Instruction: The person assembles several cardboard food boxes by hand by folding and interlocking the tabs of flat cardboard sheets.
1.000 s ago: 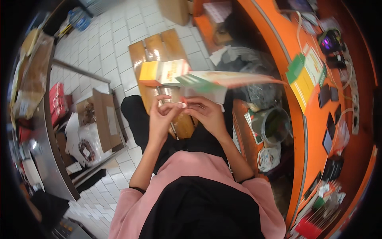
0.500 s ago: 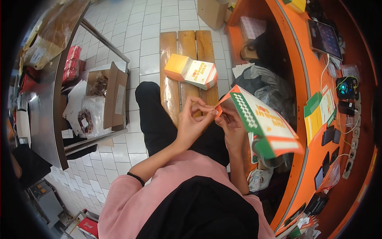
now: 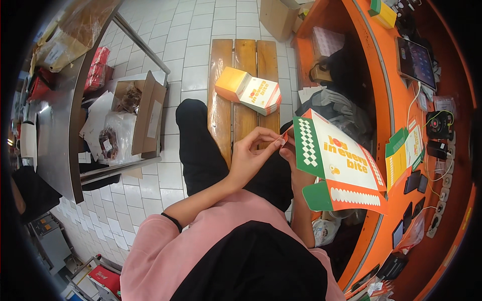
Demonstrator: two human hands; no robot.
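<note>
A partly folded cardboard food box (image 3: 334,168), white with green and orange-red edges and flaps, is held up in front of my right side. My left hand (image 3: 251,155) pinches a small flap at its near left corner between thumb and fingertips. Close beside it, my right hand (image 3: 297,168) grips the box at the same corner, its fingers partly hidden behind the cardboard. Ahead, a stack of flat, unfolded boxes (image 3: 258,94) in white, orange and yellow lies on a slatted wooden bench (image 3: 219,118).
On the right, an orange counter (image 3: 376,55) holds a tablet (image 3: 415,61), several phones, cables and another printed box (image 3: 401,155). Grey cloth (image 3: 329,108) lies below it. To the left stands a metal table (image 3: 63,130), with an open carton (image 3: 148,120) on its lower shelf.
The held box has turned so that its printed panel faces up more fully, and its lower flaps have swung left. Both hands keep their hold at the corner.
</note>
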